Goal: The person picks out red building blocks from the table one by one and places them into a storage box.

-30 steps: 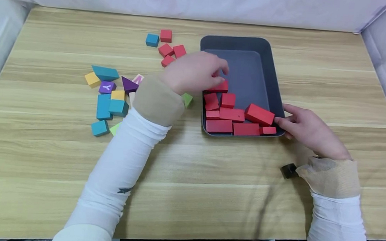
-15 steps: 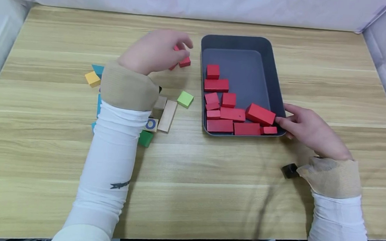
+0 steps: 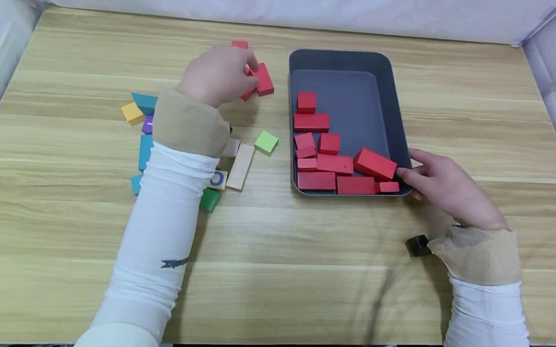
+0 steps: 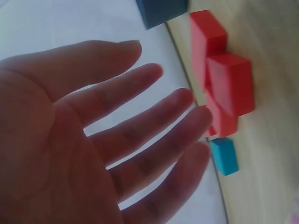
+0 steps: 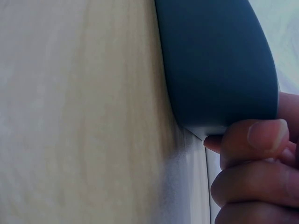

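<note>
My left hand (image 3: 219,75) hovers at the small group of red blocks on the table, left of the tray. In the left wrist view its fingers (image 4: 154,116) are spread and relaxed, with nothing between them. A red block (image 3: 264,80) shows just beyond the fingertips; others are partly hidden by the hand. My right hand (image 3: 446,184) pinches the near right corner of the dark grey tray (image 3: 395,106), thumb at the rim, as the right wrist view also shows. Several red blocks, such as a long one (image 3: 311,123), lie along the tray's left and near sides.
Left of the tray lie a light green block (image 3: 266,142), a plain wooden plank (image 3: 241,167), a dark green block (image 3: 210,200) and a yellow block (image 3: 133,113). The left forearm covers part of this group. A small black object (image 3: 417,246) sits by the right wrist.
My left hand has moved from over the tray's left side leftwards to the red blocks on the table, uncovering a small red block in the tray. The right hand stays at the tray corner.
</note>
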The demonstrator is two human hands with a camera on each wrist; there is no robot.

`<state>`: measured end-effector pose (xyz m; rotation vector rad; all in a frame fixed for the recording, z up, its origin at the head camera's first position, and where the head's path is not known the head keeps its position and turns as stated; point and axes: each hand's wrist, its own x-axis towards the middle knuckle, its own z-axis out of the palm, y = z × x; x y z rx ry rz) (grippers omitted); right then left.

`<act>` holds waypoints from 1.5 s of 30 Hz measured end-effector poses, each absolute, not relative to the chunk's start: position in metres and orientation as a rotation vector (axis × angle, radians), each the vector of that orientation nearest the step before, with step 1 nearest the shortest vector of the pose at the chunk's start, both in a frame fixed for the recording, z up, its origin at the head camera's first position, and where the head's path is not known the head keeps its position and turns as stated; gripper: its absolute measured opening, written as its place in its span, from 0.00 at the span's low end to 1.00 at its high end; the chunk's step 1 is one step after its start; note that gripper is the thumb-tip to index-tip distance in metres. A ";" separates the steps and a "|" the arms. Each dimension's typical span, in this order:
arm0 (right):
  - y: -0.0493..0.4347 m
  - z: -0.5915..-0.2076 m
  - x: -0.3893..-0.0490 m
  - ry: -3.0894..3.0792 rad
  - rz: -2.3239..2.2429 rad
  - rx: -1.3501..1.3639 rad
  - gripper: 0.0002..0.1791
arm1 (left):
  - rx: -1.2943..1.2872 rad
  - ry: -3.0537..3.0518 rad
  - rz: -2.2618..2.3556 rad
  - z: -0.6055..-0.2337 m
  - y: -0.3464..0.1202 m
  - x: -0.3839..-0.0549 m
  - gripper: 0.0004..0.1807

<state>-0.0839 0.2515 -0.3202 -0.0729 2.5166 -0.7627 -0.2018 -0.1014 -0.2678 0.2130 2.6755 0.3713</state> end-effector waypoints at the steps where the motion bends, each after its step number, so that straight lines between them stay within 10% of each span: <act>1: 0.251 -0.320 -0.084 2.518 -0.761 -0.076 0.25 | 0.206 2.680 0.375 -0.270 -0.102 -0.203 0.26; 45: 0.252 -0.322 -0.085 2.517 -0.782 -0.074 0.22 | 0.552 2.676 0.433 -0.261 -0.062 -0.188 0.17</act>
